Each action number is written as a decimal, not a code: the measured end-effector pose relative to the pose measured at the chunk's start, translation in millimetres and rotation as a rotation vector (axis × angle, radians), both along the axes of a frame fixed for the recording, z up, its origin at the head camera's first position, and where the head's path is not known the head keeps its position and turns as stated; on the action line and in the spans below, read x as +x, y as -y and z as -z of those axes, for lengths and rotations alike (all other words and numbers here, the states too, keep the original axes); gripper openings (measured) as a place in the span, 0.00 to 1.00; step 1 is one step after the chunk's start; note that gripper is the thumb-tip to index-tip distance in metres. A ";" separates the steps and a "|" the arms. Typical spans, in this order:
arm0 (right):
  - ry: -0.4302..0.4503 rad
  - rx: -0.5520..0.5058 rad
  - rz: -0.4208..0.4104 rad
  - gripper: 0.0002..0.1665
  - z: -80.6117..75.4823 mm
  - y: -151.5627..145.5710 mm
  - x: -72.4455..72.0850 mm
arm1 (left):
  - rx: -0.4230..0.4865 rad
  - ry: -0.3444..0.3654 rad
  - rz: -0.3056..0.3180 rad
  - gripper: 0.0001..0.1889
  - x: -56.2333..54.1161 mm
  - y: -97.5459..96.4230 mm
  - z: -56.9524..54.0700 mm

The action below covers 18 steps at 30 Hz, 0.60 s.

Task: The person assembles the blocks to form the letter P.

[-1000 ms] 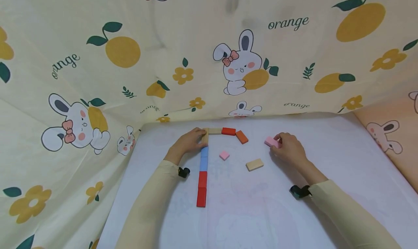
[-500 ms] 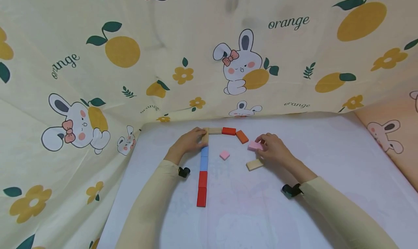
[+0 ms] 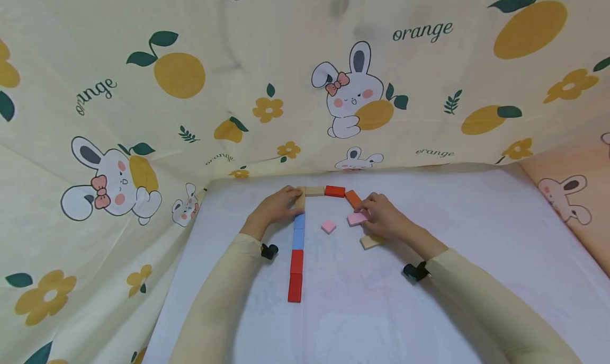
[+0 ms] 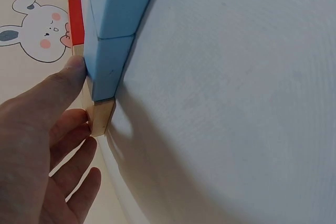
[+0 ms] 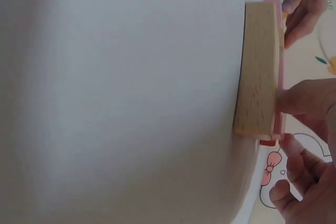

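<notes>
My left hand [image 3: 276, 207] holds a plain wooden block [image 3: 300, 202] at the corner of a row, thumb at its near end and fingers at the far end. Below it run two blue blocks [image 3: 297, 239] and two red blocks [image 3: 295, 288]. Rightward from the corner lie another wooden block [image 3: 314, 191], a red block [image 3: 335, 191] and a slanted orange block [image 3: 352, 198]. My right hand [image 3: 388, 215] pinches a pink block [image 3: 356, 219] just below the orange one. In the right wrist view, a loose wooden block [image 5: 257, 69] partly hides that pink block.
A small pink block [image 3: 328, 227] lies inside the bend of the row. The loose wooden block sits under the right hand. Behind the white table [image 3: 352, 311] hangs a cloth [image 3: 295, 62] printed with rabbits and oranges.
The right hand has carried the pink block leftward, from the right side to just below the orange block. My left hand has stayed on the corner block.
</notes>
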State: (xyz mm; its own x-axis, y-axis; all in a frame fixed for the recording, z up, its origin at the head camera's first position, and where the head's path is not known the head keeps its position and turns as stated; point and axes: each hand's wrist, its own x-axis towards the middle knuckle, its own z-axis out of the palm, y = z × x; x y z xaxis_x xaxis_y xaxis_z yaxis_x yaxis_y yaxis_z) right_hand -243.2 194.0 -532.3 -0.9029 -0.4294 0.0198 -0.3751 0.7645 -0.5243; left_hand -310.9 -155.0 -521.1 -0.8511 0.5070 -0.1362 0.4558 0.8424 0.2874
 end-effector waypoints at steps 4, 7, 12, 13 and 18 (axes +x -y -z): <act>0.026 -0.003 -0.021 0.17 0.5 1.3 -4.7 | -0.002 0.005 -0.004 0.37 -0.2 -0.1 0.4; 0.046 0.015 -0.033 0.18 1.7 2.2 -7.5 | 0.000 0.012 -0.007 0.37 -0.2 -0.4 0.2; 0.077 0.017 -0.034 0.20 1.0 4.0 -9.7 | 0.001 0.015 -0.012 0.38 0.1 -1.1 -0.3; 0.082 0.013 -0.036 0.20 0.9 4.2 -10.0 | 0.000 0.015 -0.015 0.38 0.2 -1.2 -0.4; 0.101 0.000 -0.054 0.20 0.1 4.2 -11.0 | -0.002 0.015 -0.019 0.37 0.5 -1.3 -0.6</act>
